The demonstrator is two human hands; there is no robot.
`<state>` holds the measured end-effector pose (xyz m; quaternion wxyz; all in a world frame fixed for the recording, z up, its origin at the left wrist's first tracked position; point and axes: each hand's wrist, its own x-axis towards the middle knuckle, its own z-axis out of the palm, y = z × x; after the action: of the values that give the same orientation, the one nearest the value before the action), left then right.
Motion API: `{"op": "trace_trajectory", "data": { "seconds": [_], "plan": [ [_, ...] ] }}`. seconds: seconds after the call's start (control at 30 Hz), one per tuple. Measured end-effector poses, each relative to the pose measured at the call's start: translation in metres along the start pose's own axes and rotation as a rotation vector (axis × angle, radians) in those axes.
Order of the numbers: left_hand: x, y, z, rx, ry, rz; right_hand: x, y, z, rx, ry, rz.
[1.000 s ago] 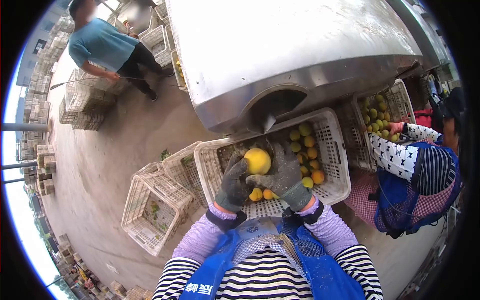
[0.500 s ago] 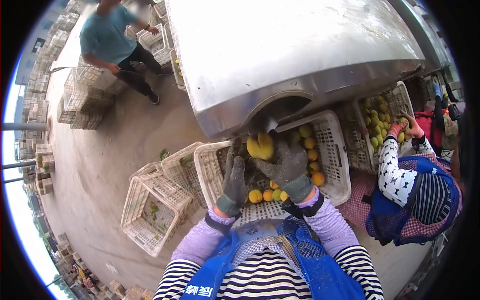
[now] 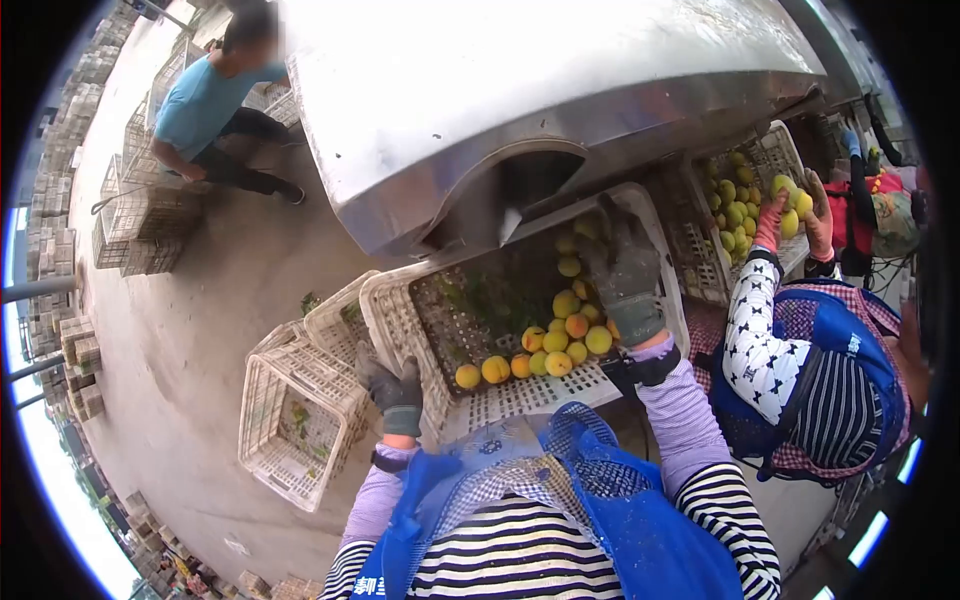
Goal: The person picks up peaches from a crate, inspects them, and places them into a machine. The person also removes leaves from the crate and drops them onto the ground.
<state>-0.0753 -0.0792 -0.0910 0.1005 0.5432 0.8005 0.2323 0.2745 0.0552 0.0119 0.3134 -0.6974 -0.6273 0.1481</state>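
Observation:
A white plastic crate (image 3: pixel 530 408) stands before me, with yellow-orange fruits (image 3: pixel 558 363) lying along its near and right sides and green leaves on its floor. My left hand (image 3: pixel 393 388), in a dark glove, is at the crate's left outer wall with fingers apart and no fruit in it. Inside the crate's right side is my right hand (image 3: pixel 625 280), also gloved, its fingers stretched toward the far corner beside a few greenish-yellow fruits. Its fingertips are partly blurred.
A metal machine with a chute opening (image 3: pixel 510 185) overhangs the crate. Other crates (image 3: pixel 300 420) stand at the left. On the right, a co-worker's hands (image 3: pixel 795 220) hold fruits over another crate (image 3: pixel 745 215). A person in a blue shirt (image 3: pixel 205 105) is at the upper left.
The large yellow fruit is no longer between my hands. My left hand has moved left to the crate's side, my right hand farther right and inward. The person in blue has bent forward.

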Motion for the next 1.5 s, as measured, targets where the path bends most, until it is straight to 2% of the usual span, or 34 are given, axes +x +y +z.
{"op": "trace_trajectory", "data": {
  "seconds": [0.07, 0.13, 0.2, 0.27, 0.3, 0.4, 0.5, 0.53, 0.6, 0.63, 0.7, 0.73, 0.8, 0.83, 0.87, 0.93, 1.0, 1.03, 1.1, 1.17, 1.23, 1.3, 1.4, 1.5],
  "plan": [
    [-0.019, -0.023, 0.006, -0.227, -0.389, -0.339, -0.046, 0.135, 0.021, -0.568, 0.157, 0.033],
    [-0.031, -0.055, 0.032, -0.309, -0.318, -0.326, -0.081, 0.209, 0.038, -0.814, 0.051, 0.336],
    [-0.029, -0.069, 0.024, -0.340, -0.295, -0.303, -0.076, 0.237, 0.035, -0.562, -0.020, 0.527],
    [-0.025, -0.057, 0.022, -0.319, -0.343, -0.265, -0.059, 0.232, 0.020, -0.428, -0.110, 0.534],
    [-0.028, -0.084, 0.045, -0.425, -0.322, -0.269, -0.058, 0.232, 0.009, -0.360, -0.144, 0.563],
    [-0.016, -0.161, 0.020, -0.614, -0.288, -0.616, -0.086, 0.093, -0.015, -0.360, -0.160, 0.305],
    [-0.016, -0.107, 0.002, -0.454, -0.370, -0.312, -0.056, 0.156, 0.002, -0.408, -0.085, 0.422],
    [-0.021, -0.094, 0.012, -0.330, -0.309, -0.189, -0.068, 0.184, 0.014, -0.469, -0.055, 0.426],
    [-0.012, -0.060, -0.001, -0.289, -0.382, -0.387, -0.089, 0.234, 0.038, -0.591, 0.005, 0.433],
    [-0.008, -0.057, 0.001, -0.256, -0.346, -0.337, -0.072, 0.201, 0.025, -0.560, -0.111, 0.565],
    [-0.002, -0.059, 0.014, -0.210, -0.295, -0.241, -0.068, 0.194, 0.031, -0.693, 0.021, 0.435],
    [0.000, -0.038, 0.008, -0.040, -0.131, -0.048, -0.066, 0.190, 0.034, -0.756, 0.089, 0.369],
    [-0.004, 0.029, -0.004, 0.301, 0.203, 0.333, -0.067, 0.138, 0.028, -0.646, 0.121, 0.147],
    [-0.006, 0.042, 0.007, 0.188, 0.046, 0.317, -0.066, 0.120, 0.028, -0.590, 0.137, 0.036],
    [-0.004, 0.051, 0.019, 0.075, -0.111, 0.298, -0.059, 0.119, 0.036, -0.533, -0.145, 0.150],
    [0.020, 0.045, 0.091, -0.047, -0.631, 0.140, -0.038, 0.127, 0.058, -0.392, -0.705, 0.368],
    [0.031, 0.068, 0.150, 0.171, -0.716, -0.002, -0.051, 0.168, 0.101, -0.286, -0.642, 0.255],
    [0.025, 0.069, 0.167, 0.182, -0.710, 0.153, -0.061, 0.185, 0.121, -0.234, -0.610, 0.199],
    [0.002, 0.066, 0.190, 0.209, -0.694, 0.449, -0.082, 0.189, 0.151, -0.326, -0.488, 0.072],
    [-0.016, 0.073, 0.234, 0.457, -0.682, 0.477, -0.075, 0.183, 0.178, -0.314, -0.517, 0.128],
    [-0.016, 0.082, 0.247, 0.554, -0.653, 0.514, -0.063, 0.171, 0.182, -0.242, -0.623, 0.326],
    [-0.013, 0.091, 0.244, 0.500, -0.612, 0.551, -0.071, 0.179, 0.200, -0.259, -0.598, 0.410],
    [0.020, 0.098, 0.260, 0.233, -0.819, 0.597, -0.090, 0.210, 0.224, -0.219, -0.558, 0.416],
    [0.049, 0.117, 0.271, 0.041, -1.125, 0.265, -0.100, 0.206, 0.213, -0.218, -0.498, 0.366]
  ]
}}
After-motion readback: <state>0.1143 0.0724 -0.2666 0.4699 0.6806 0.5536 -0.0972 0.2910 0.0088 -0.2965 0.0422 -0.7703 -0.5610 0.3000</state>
